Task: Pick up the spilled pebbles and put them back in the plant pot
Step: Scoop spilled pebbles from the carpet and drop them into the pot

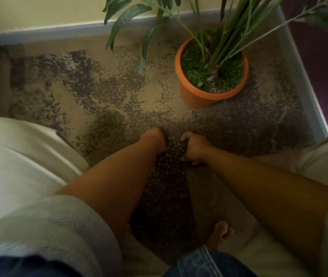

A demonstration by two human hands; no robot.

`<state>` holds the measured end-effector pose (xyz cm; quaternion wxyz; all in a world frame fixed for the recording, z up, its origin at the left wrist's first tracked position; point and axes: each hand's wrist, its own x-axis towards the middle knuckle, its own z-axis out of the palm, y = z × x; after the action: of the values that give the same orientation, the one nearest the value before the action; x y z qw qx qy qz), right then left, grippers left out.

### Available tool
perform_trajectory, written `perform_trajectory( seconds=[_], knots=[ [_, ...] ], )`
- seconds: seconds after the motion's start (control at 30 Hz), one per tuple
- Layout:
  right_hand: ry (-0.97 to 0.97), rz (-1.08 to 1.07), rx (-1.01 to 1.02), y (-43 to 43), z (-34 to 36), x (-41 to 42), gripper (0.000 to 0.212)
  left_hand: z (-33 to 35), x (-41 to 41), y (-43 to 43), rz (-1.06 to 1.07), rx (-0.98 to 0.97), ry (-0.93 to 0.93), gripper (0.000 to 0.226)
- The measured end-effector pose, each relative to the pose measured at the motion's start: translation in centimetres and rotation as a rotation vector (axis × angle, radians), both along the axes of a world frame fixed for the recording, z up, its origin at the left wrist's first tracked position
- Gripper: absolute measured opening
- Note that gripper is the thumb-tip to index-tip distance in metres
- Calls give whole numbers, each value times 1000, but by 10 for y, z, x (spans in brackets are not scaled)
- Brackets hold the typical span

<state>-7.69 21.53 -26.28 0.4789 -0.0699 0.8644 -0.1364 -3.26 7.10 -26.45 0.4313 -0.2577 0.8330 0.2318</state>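
Small dark pebbles [109,90] lie scattered over the tan floor, with a thicker heap [167,176] running between my forearms. My left hand [155,140] and my right hand [194,147] rest on the floor on either side of that heap, palms facing inward and pressed against it. The fingers of both hands are curled around pebbles; how much each holds is hidden. An orange plant pot [197,96] with green stems and grass-like filling stands upright beyond my right hand, a short distance away.
A grey skirting board [45,33] runs along the back wall, and a pale raised edge [302,76] borders the floor on the right. A white rounded object [19,156] sits at the left. My bare foot [221,232] stands near the bottom centre. Long leaves [125,19] overhang the floor.
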Motion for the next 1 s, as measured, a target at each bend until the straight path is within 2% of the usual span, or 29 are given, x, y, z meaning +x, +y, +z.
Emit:
perform_trajectory(
  seconds=[0.17, 0.33, 0.67, 0.8, 1.0],
  knots=[
    [74, -83, -73, -5, -8, 6, 44, -7, 6, 11, 40, -89, 164, 30],
    [177, -68, -86, -6, -14, 9, 33, -7, 5, 8, 131, -91, 162, 26],
    [214, -32, -108, -24, -9, 7, 14, -7, 4, 0, 156, -77, 178, 25],
    [174, -67, -86, -30, -6, 1, 19, -3, 2, -5, 110, -49, 180, 19],
    [223, -104, -41, -34, -4, -1, 24, -6, 4, -2, 104, -79, 209, 23]
  ],
)
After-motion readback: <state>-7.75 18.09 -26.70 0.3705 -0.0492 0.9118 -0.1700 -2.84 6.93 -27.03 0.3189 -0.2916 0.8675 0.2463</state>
